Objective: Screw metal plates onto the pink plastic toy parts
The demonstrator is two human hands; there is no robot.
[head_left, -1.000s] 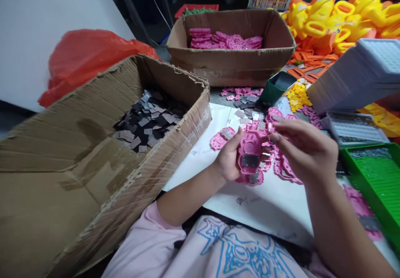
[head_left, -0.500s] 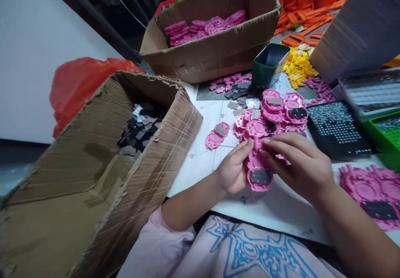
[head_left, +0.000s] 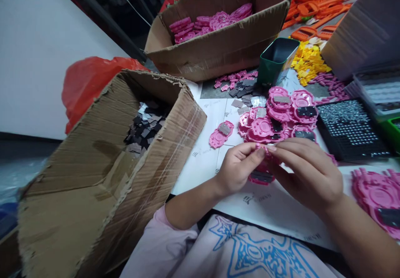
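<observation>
Low over the front of the white table, my two hands come together on a pink plastic casing [head_left: 265,182] with a dark plate in its lower part. My left hand [head_left: 239,167] is closed, its thumb and fingers pinching the casing's upper end. From the other side my right hand [head_left: 308,171] is closed too, fingertips pressed at that same end. The fingers hide most of the casing and whatever small part lies between the tips. Just beyond the hands is a pile of similar pink casings [head_left: 261,127], several with grey or black plates. A single pink casing [head_left: 221,134] lies left of the pile.
An open cardboard box [head_left: 162,165] with dark plates [head_left: 145,130] stands left. Another cardboard box [head_left: 218,53] behind holds pink casings. A green cup [head_left: 276,63], yellow parts [head_left: 308,63] and a black tray of screws [head_left: 350,130] stand right. More pink casings [head_left: 376,194] lie lower right.
The casing has tilted, so less of its lower part shows. My left thumb has moved over its upper end, closer to my right fingertips. The view has shifted slightly left.
</observation>
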